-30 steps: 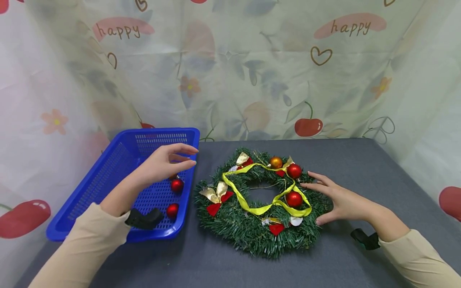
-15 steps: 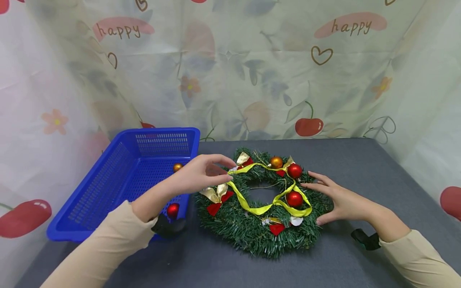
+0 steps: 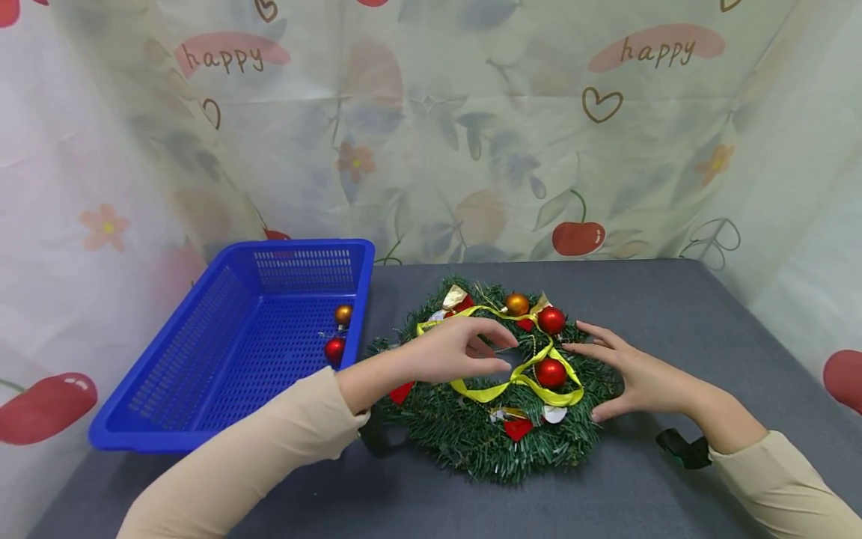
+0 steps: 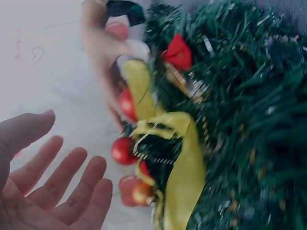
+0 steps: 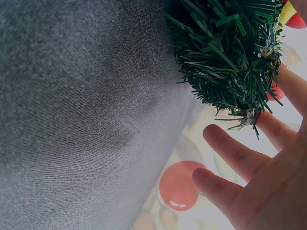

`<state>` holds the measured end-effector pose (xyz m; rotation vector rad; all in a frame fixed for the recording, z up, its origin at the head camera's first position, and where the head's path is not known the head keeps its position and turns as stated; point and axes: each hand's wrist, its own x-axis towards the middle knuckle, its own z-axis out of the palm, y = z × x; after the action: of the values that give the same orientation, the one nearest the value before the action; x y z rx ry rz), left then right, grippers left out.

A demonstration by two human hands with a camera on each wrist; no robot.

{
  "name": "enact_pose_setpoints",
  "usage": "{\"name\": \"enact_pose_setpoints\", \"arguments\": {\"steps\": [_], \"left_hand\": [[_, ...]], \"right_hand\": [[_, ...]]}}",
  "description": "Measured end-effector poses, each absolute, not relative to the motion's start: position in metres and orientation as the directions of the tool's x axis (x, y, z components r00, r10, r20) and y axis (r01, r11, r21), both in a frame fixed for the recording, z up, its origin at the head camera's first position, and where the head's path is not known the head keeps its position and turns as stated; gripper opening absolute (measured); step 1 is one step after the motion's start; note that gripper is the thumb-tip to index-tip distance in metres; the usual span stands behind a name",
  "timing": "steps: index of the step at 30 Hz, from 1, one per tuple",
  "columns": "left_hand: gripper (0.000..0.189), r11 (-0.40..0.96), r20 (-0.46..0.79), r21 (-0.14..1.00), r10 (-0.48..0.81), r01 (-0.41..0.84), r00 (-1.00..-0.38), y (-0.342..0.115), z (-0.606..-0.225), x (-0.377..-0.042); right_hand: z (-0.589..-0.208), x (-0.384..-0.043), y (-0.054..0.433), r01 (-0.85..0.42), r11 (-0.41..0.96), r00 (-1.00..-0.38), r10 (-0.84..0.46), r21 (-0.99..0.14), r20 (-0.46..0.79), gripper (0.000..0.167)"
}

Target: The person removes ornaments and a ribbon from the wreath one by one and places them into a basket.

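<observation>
A green wreath (image 3: pixel 471 442) lies flat, dressed with a yellow ribbon (image 3: pixel 481 393), red and gold bows, red baubles (image 3: pixel 551 372) and an orange bauble (image 3: pixel 516 303). Above its middle hovers my left hand (image 3: pixel 454 349), fingers loosely bent and holding nothing; it hides part of the ribbon and the left bow. In the left wrist view its palm and spread fingers (image 4: pixel 72 184) are apart from the ornaments. My right hand (image 3: pixel 633 370) is at the wreath's right edge with fingers spread. Some of its fingertips reach the greenery (image 5: pixel 230 57) in the right wrist view.
To the left stands a blue plastic basket (image 3: pixel 229 433), with an orange bauble (image 3: pixel 343 314) and a red bauble (image 3: pixel 334 349) inside along its right wall. A grey cloth (image 3: pixel 673 299) covers the table. A printed curtain (image 3: pixel 431 150) hangs behind.
My left hand has moved right from over the basket to above the wreath's middle. The baubles in the basket have shifted. My right hand has stayed where it was.
</observation>
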<state>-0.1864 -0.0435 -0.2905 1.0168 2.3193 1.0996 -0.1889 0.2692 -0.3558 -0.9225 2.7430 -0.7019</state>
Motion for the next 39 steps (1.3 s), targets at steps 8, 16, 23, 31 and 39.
{"name": "enact_pose_setpoints", "arguments": {"steps": [8, 16, 23, 31, 39], "left_hand": [[0.035, 0.449, -0.028, 0.776, 0.726, 0.443, -0.687, -0.012, -0.311, -0.193], [0.038, 0.478, -0.012, 0.775, 0.665, 0.414, -0.746, 0.008, -0.328, -0.193], [0.038, 0.462, 0.014, 0.788, 0.646, 0.406, -0.763, 0.017, -0.335, -0.195], [0.038, 0.496, 0.007, 0.769, 0.624, 0.403, -0.782, 0.025, -0.347, -0.198], [0.039, 0.505, 0.003, 0.765, 0.618, 0.400, -0.786, 0.029, -0.353, -0.197]], "right_hand": [[-0.356, -0.189, 0.269, -0.535, 0.697, -0.794, -0.608, -0.478, 0.002, 0.088], [-0.357, -0.190, 0.270, -0.541, 0.693, -0.790, -0.613, -0.477, 0.006, 0.089], [-0.357, -0.190, 0.270, -0.536, 0.693, -0.792, -0.611, -0.482, 0.002, 0.088], [-0.358, -0.191, 0.270, -0.540, 0.686, -0.789, -0.615, -0.487, 0.008, 0.088], [-0.358, -0.191, 0.270, -0.547, 0.682, -0.785, -0.619, -0.485, 0.014, 0.087]]}}
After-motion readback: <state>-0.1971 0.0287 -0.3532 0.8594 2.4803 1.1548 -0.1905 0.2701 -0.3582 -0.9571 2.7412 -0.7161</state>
